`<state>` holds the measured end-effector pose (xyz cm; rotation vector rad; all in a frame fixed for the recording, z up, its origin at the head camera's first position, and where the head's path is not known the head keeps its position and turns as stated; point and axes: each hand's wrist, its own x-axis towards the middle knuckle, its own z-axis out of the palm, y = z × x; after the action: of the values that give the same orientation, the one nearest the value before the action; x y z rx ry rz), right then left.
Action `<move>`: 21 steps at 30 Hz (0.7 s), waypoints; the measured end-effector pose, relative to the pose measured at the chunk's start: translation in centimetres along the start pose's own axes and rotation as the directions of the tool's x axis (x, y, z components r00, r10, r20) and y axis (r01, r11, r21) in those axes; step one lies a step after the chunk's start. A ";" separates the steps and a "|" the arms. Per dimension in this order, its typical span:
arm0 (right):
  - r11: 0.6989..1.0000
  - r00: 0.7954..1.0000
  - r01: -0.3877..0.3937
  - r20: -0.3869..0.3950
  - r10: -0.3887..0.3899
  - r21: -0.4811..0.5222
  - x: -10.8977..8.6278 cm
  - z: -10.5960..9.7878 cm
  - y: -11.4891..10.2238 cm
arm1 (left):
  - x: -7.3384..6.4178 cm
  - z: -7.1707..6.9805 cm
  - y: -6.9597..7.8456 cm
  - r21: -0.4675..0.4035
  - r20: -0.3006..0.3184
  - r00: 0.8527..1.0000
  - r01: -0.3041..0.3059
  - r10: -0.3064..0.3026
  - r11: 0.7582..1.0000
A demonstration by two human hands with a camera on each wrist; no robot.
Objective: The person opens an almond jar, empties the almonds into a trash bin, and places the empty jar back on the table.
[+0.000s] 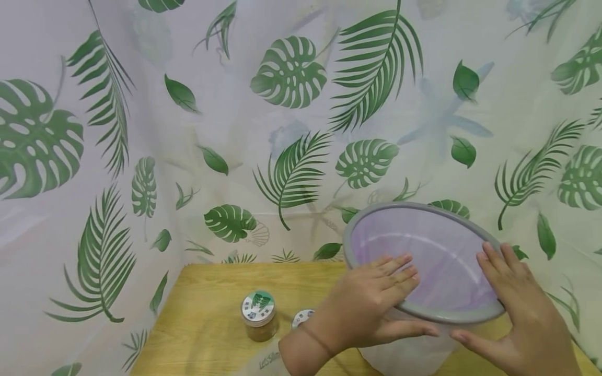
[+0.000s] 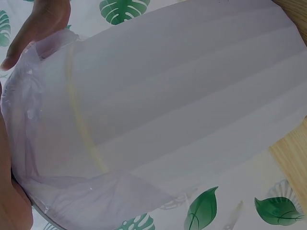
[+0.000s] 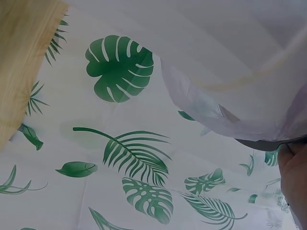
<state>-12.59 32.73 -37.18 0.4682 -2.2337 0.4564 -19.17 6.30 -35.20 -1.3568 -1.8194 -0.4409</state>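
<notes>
A white trash bin (image 1: 414,355) with a grey rim (image 1: 350,237) tilts at the right of the head view. A thin, pale purple trash bag (image 1: 437,250) lines it; in the left wrist view its edge (image 2: 115,196) folds down outside over the bin's pale, ridged wall. My left hand (image 1: 362,303) grips the near left of the rim, fingers over the opening and thumb below it. On the right side of the rim, my right hand (image 1: 527,313) holds with its fingers along the edge and its thumb underneath, the two thumb tips close together.
A clear jar (image 1: 261,329) with a printed green and white lid stands on the wooden table (image 1: 202,308), left of my forearm. Another printed lid (image 1: 301,317) shows partly behind my left wrist. Leaf-patterned cloth (image 1: 221,125) hangs behind and beside the table.
</notes>
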 end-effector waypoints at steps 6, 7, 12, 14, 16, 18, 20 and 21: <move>0.999 1.000 0.004 0.001 -0.004 0.034 0.0 -0.1 0.5 | 0.2 0.8 0.2 0.001 -0.046 0.999 -0.029 0.029 1.000; 0.999 1.000 0.004 0.001 -0.004 0.042 -0.1 -0.2 0.6 | 0.3 0.9 0.2 0.005 -0.057 0.998 -0.037 0.037 0.999; 0.998 1.000 -0.001 0.021 0.000 0.055 -0.2 -0.4 1.0 | 0.4 1.2 0.3 0.009 -0.080 0.996 -0.048 0.049 0.999; 0.999 0.999 -0.003 0.035 0.001 0.053 -0.2 -0.4 1.0 | 0.4 1.3 0.3 0.004 -0.073 0.996 -0.040 0.040 0.999; 0.999 0.999 -0.001 0.040 -0.001 0.048 -0.1 -0.3 1.1 | 0.3 1.3 0.3 0.002 -0.059 0.998 -0.030 0.030 1.000; 0.999 0.999 -0.001 0.042 0.000 0.042 -0.2 -0.3 1.1 | 0.2 1.3 0.3 -0.005 -0.040 0.999 -0.017 0.017 1.000; 0.999 0.999 -0.007 0.040 0.005 0.036 -0.2 -0.2 1.1 | 0.1 1.2 0.4 -0.011 -0.020 1.000 -0.005 0.005 1.000; 0.999 0.999 -0.007 0.035 0.005 0.036 -0.2 -0.2 1.1 | 0.0 1.2 0.5 -0.015 -0.010 1.000 -0.001 0.000 1.000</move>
<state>-12.85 33.80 -37.42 0.4920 -2.2644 0.4960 -19.19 7.29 -35.97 -1.3627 -1.8112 -0.4607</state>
